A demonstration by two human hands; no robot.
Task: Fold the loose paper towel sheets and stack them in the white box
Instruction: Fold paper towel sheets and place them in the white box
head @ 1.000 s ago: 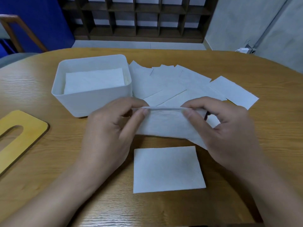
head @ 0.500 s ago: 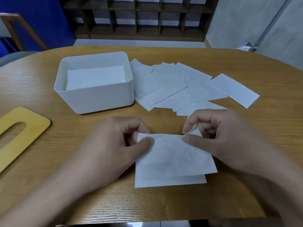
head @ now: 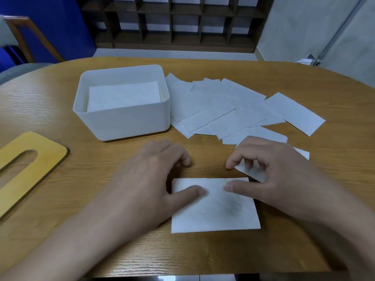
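Note:
A folded paper towel stack (head: 215, 207) lies flat on the table in front of me. My left hand (head: 154, 175) rests its thumb on the stack's upper left part, fingers loosely curled on the wood. My right hand (head: 269, 171) presses its thumb on the stack's upper right, its other fingers curled above another loose sheet (head: 251, 173). The white box (head: 125, 122) stands at the back left with folded towels (head: 123, 96) inside. Several loose sheets (head: 227, 108) fan out to the right of the box.
A yellow wooden lid with a slot (head: 26, 165) lies at the left edge. The wooden table (head: 334, 179) ends close to me. A chair (head: 18, 37) and a dark shelf (head: 178, 21) stand beyond the far edge.
The sheet held up in both hands came down onto the folded sheet on the table. Both hands let go of its top edge and now press it with the thumbs.

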